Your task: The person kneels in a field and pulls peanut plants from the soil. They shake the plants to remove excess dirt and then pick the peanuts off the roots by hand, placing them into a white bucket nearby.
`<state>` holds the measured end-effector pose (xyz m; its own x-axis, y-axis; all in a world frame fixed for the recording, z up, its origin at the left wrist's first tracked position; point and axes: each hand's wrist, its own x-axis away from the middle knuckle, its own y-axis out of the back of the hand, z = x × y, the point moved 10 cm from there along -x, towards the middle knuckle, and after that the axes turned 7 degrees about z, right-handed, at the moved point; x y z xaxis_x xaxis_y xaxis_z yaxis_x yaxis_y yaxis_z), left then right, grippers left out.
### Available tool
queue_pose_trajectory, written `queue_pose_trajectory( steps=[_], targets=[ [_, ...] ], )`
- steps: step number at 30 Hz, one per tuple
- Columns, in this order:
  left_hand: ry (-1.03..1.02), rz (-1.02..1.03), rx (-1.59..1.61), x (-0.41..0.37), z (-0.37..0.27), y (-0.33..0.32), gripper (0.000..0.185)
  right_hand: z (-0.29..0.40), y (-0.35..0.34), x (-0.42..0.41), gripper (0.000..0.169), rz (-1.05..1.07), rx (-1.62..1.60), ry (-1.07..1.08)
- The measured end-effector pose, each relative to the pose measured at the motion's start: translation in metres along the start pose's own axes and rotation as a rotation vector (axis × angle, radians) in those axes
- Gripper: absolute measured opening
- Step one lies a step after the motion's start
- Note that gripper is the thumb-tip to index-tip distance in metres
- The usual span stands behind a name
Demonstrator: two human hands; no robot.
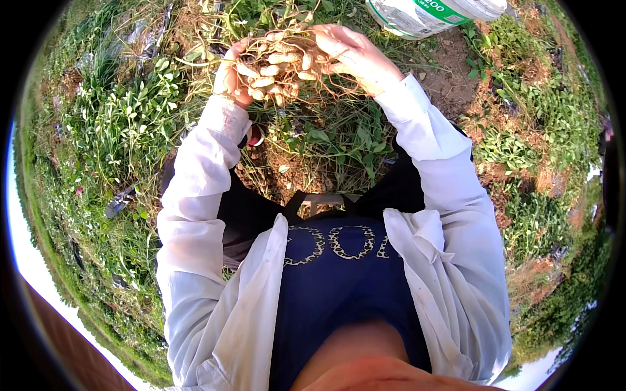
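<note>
A clump of unshelled peanuts (279,63) with thin roots is held up between both hands, at the top middle of the view. My left hand (230,73) grips its left side, with the fingers partly hidden behind the roots. On the clump's right side, my right hand (354,56) has its fingers against the roots and pods. Green stems and leaves of the peanut plant (264,14) show beyond the clump.
A white plastic bucket (415,17) with a green band and writing stands at the top right. Leafy plants (142,107) grow at the left, and cut greenery (342,141) lies on the soil below the hands. Scraps of dark plastic film (119,201) lie among the plants.
</note>
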<state>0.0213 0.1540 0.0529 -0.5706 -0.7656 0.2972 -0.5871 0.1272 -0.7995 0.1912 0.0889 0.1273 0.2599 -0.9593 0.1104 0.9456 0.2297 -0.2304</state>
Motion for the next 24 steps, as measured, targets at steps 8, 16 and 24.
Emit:
queue_pose_trajectory(
  steps=[8,16,24],
  targets=[
    [0.265,0.063,-0.095,0.007,0.085,-0.028,0.055,-0.009,-0.003,-0.023,0.059,0.035,0.183,0.246],
    [0.370,0.117,-0.018,0.017,0.108,-0.041,0.050,0.016,-0.022,0.005,0.064,0.019,0.504,0.461],
    [0.486,0.268,-0.035,0.025,0.096,-0.046,0.051,-0.016,0.030,0.006,0.032,0.043,-0.367,0.008]
  ],
)
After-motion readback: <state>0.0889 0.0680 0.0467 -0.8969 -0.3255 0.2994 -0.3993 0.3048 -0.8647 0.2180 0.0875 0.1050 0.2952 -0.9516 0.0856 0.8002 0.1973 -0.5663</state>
